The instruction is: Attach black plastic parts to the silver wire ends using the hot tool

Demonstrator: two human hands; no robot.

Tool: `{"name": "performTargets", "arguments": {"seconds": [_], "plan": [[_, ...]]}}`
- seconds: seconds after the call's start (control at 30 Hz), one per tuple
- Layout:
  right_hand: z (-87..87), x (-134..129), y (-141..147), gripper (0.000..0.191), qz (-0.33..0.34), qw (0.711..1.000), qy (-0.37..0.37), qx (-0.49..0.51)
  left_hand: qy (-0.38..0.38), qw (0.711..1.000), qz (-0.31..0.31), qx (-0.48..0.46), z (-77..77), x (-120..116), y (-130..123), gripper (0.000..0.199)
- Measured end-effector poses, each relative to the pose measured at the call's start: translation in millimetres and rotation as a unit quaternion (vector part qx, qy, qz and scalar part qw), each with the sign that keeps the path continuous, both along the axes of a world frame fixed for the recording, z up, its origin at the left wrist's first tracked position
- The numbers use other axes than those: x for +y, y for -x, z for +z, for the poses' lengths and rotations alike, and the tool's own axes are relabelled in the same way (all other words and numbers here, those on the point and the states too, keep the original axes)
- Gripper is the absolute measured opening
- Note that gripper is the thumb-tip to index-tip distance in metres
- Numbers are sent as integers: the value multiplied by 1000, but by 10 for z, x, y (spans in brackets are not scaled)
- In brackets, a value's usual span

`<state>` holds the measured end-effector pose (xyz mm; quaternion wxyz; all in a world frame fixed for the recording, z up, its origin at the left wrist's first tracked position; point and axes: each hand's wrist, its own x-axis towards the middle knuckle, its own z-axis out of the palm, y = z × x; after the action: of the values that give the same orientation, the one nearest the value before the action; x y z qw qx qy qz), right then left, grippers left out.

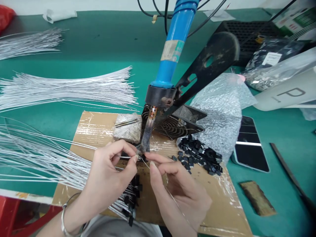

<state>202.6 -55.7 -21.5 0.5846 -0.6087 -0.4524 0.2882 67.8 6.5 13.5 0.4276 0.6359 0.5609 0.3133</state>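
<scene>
Left hand [111, 176] is pinching 1 white wire [125, 157], right hand [181, 194] is pinching 1 thin wire [176, 203], both lying beside the presumably hot iron tip [146, 140], where any slipping is probably risking burnt fingertips [148, 156].

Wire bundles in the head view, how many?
3: a back bundle at upper left, a middle bundle in front of it, and a near bundle at lower left, partly hidden by the left hand. More could be out of sight.
</scene>
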Motion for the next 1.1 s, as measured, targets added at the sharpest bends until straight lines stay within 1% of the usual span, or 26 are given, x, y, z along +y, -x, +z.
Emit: {"name": "performTargets", "arguments": {"seconds": [0.1,0.43,0.83,1.1], "plan": [[-18,7,-5,22,5,1000,-11,-7,3,1000,1,-2,-16,1,-4,14],[15,5,34,21,-17,1000,-5,1,-20,1000,-4,-3,-12,-4,17,15],[1,6,32,22,-16,1000,-5,7,0,1000,2,-1,-30,3,8,13],[7,11,33,20,-17,1000,-21,-1,-12,1000,-4,-9,-11,-22,19,14]]}}
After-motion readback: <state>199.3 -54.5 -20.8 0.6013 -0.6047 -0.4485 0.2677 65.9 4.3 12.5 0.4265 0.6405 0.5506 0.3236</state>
